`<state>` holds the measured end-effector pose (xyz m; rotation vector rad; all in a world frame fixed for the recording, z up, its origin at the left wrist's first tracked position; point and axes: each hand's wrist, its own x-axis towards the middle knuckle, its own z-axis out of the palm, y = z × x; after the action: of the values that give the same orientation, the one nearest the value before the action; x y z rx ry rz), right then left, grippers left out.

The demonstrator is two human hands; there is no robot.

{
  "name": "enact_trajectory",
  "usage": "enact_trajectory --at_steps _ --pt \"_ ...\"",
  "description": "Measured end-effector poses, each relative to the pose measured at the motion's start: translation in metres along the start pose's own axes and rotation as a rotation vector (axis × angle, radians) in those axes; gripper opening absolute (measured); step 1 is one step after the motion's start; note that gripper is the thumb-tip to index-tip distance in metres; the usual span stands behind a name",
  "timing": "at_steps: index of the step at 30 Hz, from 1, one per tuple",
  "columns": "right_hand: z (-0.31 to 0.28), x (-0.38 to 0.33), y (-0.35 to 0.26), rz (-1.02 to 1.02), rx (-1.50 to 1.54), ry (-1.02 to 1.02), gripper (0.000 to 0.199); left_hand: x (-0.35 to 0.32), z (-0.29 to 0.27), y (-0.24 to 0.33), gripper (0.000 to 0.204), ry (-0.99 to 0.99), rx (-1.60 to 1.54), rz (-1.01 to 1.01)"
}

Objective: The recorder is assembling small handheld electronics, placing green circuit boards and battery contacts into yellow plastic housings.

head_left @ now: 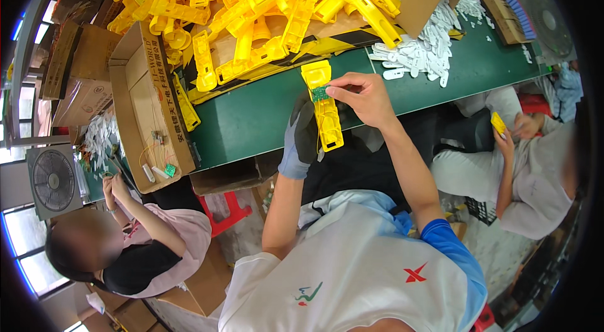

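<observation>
While fingers (pixel 340 92) pinch a board (pixel 319 94), a carton (pixel 134 105) holds cylinders (pixel 148 173).

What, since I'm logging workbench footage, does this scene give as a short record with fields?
Left hand: gloved in grey and black, holding a long yellow plastic housing
Right hand: bare, pinching a small green circuit board at the housing; whether seated, unclear
Surface: green bench top
Beyond hands: heap of yellow plastic parts; flat white strips to its right
Left: open brown cardboard box
</observation>
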<state>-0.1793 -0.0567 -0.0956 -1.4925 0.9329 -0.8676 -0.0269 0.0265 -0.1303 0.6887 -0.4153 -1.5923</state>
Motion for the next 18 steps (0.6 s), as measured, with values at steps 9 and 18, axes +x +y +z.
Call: enact_trajectory --at_steps 9,18 --pt "-0.008 0.001 0.017 0.035 0.182 0.029 0.016 0.001 0.010 0.000 0.042 0.046 0.160 0.004" --pt "-0.010 0.001 0.021 0.050 0.216 -0.006 0.017 0.005 0.001 -0.002 0.047 0.026 0.170 -0.017"
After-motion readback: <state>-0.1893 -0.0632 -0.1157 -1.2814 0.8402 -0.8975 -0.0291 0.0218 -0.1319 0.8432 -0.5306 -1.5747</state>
